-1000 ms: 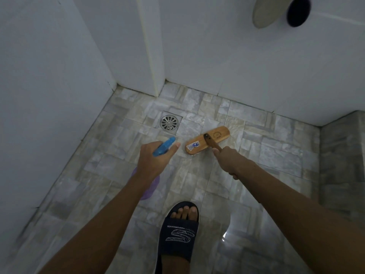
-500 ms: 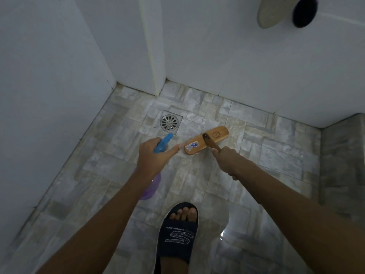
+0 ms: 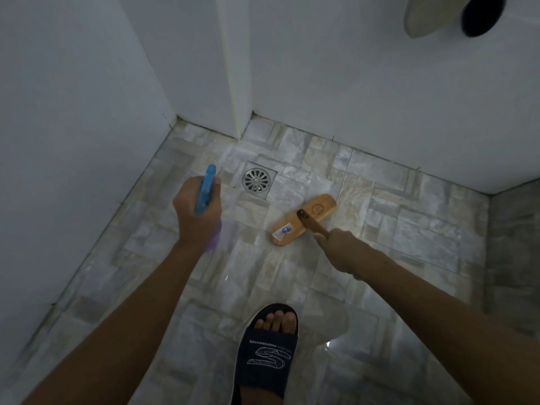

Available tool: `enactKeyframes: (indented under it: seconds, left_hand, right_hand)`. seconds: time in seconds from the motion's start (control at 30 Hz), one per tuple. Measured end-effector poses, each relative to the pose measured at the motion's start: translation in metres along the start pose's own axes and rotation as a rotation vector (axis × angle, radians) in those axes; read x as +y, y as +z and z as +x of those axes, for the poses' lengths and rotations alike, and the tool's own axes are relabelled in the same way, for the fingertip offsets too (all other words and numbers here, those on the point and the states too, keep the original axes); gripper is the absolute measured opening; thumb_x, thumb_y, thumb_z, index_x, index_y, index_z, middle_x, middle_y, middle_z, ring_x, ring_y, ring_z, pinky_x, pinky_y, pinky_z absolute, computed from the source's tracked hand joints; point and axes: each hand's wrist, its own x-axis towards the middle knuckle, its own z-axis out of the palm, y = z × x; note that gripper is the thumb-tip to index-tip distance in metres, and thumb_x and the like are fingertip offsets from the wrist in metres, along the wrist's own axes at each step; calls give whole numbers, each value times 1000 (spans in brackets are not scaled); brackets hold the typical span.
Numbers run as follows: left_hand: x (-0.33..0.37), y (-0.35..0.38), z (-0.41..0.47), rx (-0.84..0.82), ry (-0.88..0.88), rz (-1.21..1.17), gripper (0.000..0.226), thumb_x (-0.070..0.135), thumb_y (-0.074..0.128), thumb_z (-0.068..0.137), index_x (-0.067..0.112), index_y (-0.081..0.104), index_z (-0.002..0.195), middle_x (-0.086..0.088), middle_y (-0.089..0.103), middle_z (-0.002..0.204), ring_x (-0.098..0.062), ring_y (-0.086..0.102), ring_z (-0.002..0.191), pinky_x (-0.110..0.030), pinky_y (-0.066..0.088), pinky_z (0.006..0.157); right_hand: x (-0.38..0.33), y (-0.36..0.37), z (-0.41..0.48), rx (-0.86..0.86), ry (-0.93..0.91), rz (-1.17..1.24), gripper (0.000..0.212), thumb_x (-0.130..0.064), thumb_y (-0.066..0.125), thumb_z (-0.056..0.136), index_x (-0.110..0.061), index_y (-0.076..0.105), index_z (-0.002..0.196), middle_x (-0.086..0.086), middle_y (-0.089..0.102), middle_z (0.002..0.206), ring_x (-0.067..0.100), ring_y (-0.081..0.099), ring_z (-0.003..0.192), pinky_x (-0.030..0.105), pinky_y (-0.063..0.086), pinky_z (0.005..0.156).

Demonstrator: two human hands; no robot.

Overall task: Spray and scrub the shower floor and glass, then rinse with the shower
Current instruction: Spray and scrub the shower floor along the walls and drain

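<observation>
Spray bottle [image 3: 206, 192] in left hand [image 3: 196, 220], wooden brush handle [image 3: 312, 223] in right hand [image 3: 340, 248].

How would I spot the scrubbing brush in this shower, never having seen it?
On the tiled shower floor, find the round metal drain near the back wall. Right of it lies the brush, its handle gripped by the right hand. It is the only orange-brown wooden thing; the spray bottle in the left hand is blue and purple.

Glossy stone-look floor tiles [image 3: 292, 276], wooden brush [image 3: 304, 219], metal drain [image 3: 257, 180], plastic sprayer [image 3: 206, 190].
</observation>
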Motion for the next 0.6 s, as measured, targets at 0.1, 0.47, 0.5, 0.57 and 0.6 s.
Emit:
enactKeyframes:
  seconds: [0.1,0.47,0.5,0.57,0.6]
  left_hand:
    - [7,0,3,53,-47,-63,30,7,63,97,10,49,71,-3,42,64,1,41,54,-11,30,55]
    - [-3,15,18,12,-8,-30,28,10,64,97,5,51,72,-9,44,65,-9,41,53,-26,35,49]
    - [-9,14,15,-2,15,-6,29,10,64,97,3,52,72,-10,45,64,-16,42,52,-32,36,48]
    - [-13,15,12,-12,36,7,29,10,65,95,1,52,71,-9,46,65,-20,42,52,-36,37,47]
    - [-12,18,10,-28,36,6,28,12,65,95,1,53,72,-7,46,66,-19,42,53,-35,37,48]
  right_hand:
    - [-38,-19,24,27,-86,27,53,-37,25,111,3,53,129,9,51,92,23,49,84,28,39,67]
    - [-74,-46,73,63,-99,149,53,-39,23,110,-3,50,138,21,59,120,35,61,105,38,48,82]
    - [-56,-31,65,60,-103,106,55,-41,23,110,-1,54,132,21,59,115,33,61,102,36,46,80]
    - [-21,-7,50,71,-142,17,67,-53,14,105,-6,58,120,13,60,99,20,57,77,27,41,67]
    - [-6,2,46,78,-147,-15,68,-58,11,102,-10,58,113,7,58,91,14,52,67,24,38,59]
